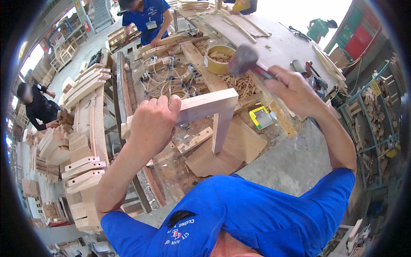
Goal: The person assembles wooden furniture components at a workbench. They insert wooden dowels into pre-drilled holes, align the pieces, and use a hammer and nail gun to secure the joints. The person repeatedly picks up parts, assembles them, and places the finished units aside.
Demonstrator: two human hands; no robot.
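Observation:
My left hand (153, 122) is closed round the upper rail of an L-shaped wooden frame piece (207, 104), left of its corner. The frame's leg points down onto a flat sheet of brown cardboard (239, 143) on the workbench. My right hand (295, 91) grips the handle of a mallet (244, 60) with a dark, worn head. The mallet is raised above and to the right of the frame's corner, apart from it, and its head is slightly blurred. Behind the corner lies a heap of short wooden dowels (241, 87).
A yellow tub (219, 64) holds more dowels. Clear hoses with fittings (171, 79) lie across the bench. A yellow-and-white case (262, 118) rests at right. Stacked wooden parts (85, 171) stand at left. Across the bench a co-worker in blue (150, 19) bends over wood.

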